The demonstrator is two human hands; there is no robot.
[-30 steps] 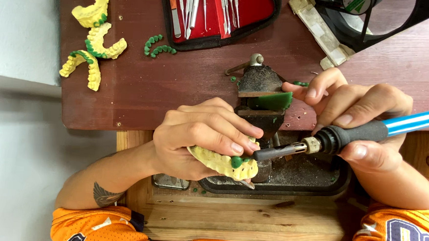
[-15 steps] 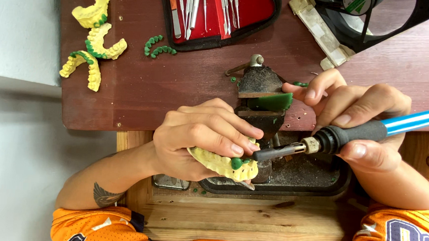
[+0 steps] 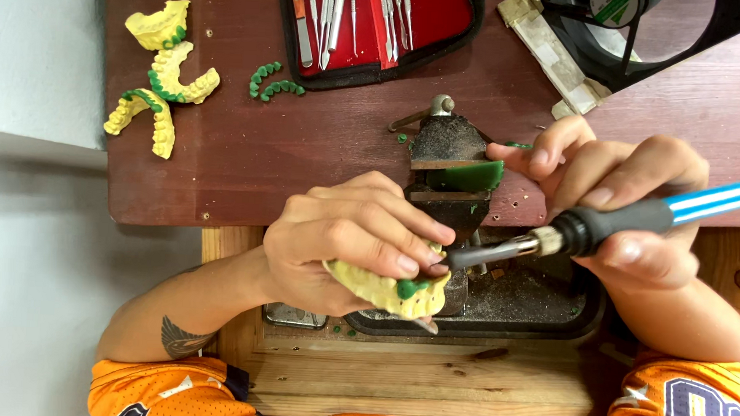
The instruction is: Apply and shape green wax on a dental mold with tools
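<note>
My left hand (image 3: 347, 241) grips a yellow dental cast (image 3: 387, 292) that carries a patch of green wax, held over a black tray (image 3: 550, 314). My right hand (image 3: 620, 196) holds a heated tool (image 3: 593, 228) with a black grip and a blue-and-white handle. Its metal tip touches the green wax on the cast by my left thumb. Behind the hands stands a small dark vise (image 3: 446, 166) with a green wax piece (image 3: 466, 176) in its jaws.
Three yellow casts with green wax (image 3: 162, 75) lie at the back left of the dark red table (image 3: 246, 159). Curved green wax rims (image 3: 274, 80) lie beside a red-lined case of metal instruments (image 3: 371, 22). A black fan (image 3: 649, 28) stands back right. A wooden bench edge (image 3: 428, 388) is nearest me.
The tool tip has stayed on the green wax while both hands shifted only slightly.
</note>
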